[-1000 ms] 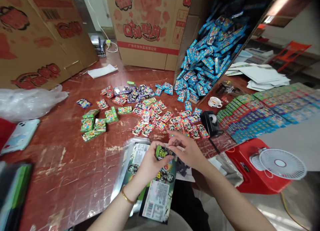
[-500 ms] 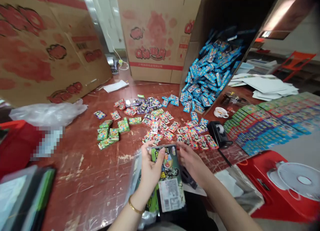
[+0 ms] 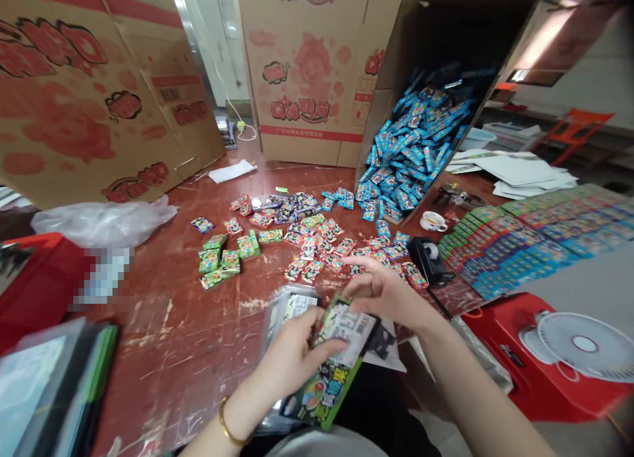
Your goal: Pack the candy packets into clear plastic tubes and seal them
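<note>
My left hand (image 3: pixel 290 354) grips a flat dark-green printed packet (image 3: pixel 331 361) with a white barcode label, held tilted low in front of me. My right hand (image 3: pixel 384 290) sits at the packet's upper end, fingers curled and pinching near its top edge. Just beyond my hands, several small red, green and purple snack packets (image 3: pixel 307 236) lie scattered on the red floor. A small stack of green packets (image 3: pixel 220 259) lies to their left. More clear-wrapped packets (image 3: pixel 287 305) rest under my hands.
A tipped cardboard box spills blue packets (image 3: pixel 411 146) at upper right. A black tape dispenser (image 3: pixel 430 259) and a white cup (image 3: pixel 433 220) sit right of the pile. Rows of sorted packets (image 3: pixel 525 236), a red stool (image 3: pixel 539 378) with a white fan (image 3: pixel 584 345), cardboard boxes (image 3: pixel 89 94) and a plastic bag (image 3: pixel 104 222) surround the floor.
The packet has turned from upright and facing me to tilted, its white label now near the top. My right hand rose to its upper end. The view shifted slightly.
</note>
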A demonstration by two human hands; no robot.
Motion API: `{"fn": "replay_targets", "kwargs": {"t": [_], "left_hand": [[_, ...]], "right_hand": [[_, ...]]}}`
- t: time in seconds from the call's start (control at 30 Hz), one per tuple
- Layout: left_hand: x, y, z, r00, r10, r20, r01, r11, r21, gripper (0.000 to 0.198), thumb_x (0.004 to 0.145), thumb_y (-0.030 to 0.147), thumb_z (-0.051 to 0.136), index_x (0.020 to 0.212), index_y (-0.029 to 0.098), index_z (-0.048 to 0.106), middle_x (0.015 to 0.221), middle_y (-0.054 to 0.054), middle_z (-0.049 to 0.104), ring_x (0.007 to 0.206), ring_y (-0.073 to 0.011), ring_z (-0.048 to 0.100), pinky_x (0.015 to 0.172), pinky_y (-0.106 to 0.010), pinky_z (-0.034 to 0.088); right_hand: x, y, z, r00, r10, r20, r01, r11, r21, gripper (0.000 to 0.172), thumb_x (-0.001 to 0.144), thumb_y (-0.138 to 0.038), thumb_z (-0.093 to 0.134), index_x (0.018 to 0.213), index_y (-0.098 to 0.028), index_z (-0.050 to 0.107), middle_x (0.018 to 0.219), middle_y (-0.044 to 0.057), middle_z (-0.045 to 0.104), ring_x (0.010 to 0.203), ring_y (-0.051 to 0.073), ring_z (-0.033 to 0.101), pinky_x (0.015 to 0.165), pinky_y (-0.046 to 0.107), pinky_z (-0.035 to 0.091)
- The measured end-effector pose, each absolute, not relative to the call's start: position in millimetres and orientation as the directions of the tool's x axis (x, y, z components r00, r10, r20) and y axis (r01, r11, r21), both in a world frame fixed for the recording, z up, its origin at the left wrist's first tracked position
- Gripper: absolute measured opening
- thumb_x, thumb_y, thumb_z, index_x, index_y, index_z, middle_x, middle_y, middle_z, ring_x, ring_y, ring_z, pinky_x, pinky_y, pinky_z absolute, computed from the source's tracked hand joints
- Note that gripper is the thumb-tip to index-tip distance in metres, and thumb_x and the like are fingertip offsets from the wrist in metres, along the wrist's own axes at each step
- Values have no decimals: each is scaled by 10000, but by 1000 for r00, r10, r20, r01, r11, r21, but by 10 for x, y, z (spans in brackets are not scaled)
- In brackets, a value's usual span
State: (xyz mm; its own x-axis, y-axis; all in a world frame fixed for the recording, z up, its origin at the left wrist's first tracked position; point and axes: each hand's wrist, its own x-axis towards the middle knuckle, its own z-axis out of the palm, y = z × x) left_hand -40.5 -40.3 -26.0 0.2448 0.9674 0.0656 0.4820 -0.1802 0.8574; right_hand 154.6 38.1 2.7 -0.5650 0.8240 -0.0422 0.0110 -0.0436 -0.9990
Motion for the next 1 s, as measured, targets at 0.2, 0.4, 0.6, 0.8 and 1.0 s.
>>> {"fn": "replay_targets", "kwargs": {"t": [0.2,0.4,0.6,0.8,1.0], "left_hand": [[-374,-631,-615,75,997,-24,108,16,994,299,840,348,573,1071,236,418,895,-33,630,808,-201,621,713,-315,487],[-367,-1006,-763,61,996,-67,23,66,998,502,815,276,612,1201,289,290,1025,-67,631,869,-213,640,744,-344,524],[-515,-1024,-929,-99,980,-172,-70,166,984,358,806,348,618,1038,280,353,749,51,592,607,-126,588,539,-227,481],[-501,-943,-930,-266,963,40,-80,-63,995,159,815,294,616,816,219,475,980,-32,609,896,-162,615,763,-280,496],[-486,-945,-801,-254,967,19,-79,-41,996,170,787,236,653,907,222,534,863,-17,627,850,-164,617,719,-260,491]], "right_hand": [[1363,328,-394,-313,941,-130,-247,-213,-945,496,699,-349,733,1122,-190,529,648,4,710,619,168,668,640,296,505],[1127,-124,-653,-244,926,-289,-315,-358,-879,453,700,-390,727,1059,-201,526,658,-3,672,526,165,635,527,280,497],[915,-540,-943,124,985,123,-169,143,-975,442,798,-286,653,1171,-279,416,984,43,625,928,189,620,803,346,520],[845,-709,-1014,-11,992,125,-97,123,-988,331,855,-233,574,1162,-257,450,902,49,664,866,193,643,780,350,531],[919,-672,-916,-13,988,154,-137,151,-979,514,836,-209,599,1277,-300,351,1018,49,648,886,188,650,794,355,526]]}}
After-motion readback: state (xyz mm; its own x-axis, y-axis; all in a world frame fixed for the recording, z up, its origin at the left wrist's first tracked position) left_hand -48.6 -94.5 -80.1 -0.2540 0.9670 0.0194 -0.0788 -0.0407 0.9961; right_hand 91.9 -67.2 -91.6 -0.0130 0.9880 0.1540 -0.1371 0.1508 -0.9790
